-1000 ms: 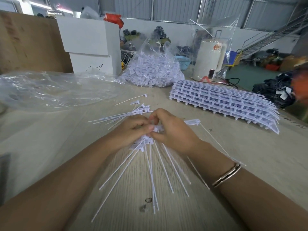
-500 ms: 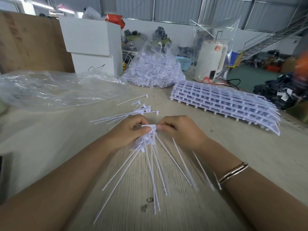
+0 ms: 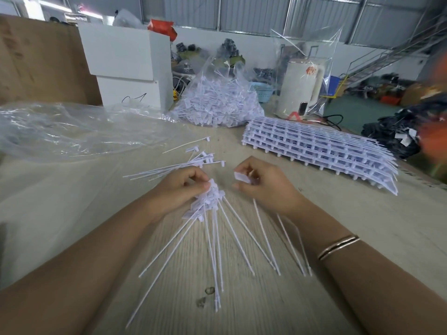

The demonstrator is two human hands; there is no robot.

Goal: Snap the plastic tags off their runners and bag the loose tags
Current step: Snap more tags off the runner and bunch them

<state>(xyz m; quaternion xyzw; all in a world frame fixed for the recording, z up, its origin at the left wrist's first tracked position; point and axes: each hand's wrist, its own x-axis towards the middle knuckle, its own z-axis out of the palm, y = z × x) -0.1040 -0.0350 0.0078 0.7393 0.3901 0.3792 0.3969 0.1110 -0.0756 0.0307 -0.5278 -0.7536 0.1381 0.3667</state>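
Observation:
My left hand [image 3: 180, 189] grips a bunch of white plastic tags [image 3: 208, 201] by their flat heads, and their long thin tails fan out toward me over the table. My right hand [image 3: 263, 183] pinches a couple of separate white tags [image 3: 242, 177], whose tails trail back under the wrist. The two hands are apart by a small gap. Several loose tags [image 3: 191, 160] lie on the table just beyond my left hand. A stack of white runner grids [image 3: 319, 148] lies at the right. A clear bag full of tags [image 3: 215, 105] stands at the back centre.
A large crumpled clear plastic bag [image 3: 72, 129] lies at the left of the wooden table [image 3: 362, 233]. White boxes [image 3: 128, 66] and a white jug in plastic [image 3: 300, 88] stand at the far edge. Two small dark marks [image 3: 205, 296] show on the table near me.
My right hand has pulled away to the right with a couple of tags, opening a gap from the bunch in my left hand. The left hand stayed nearly still.

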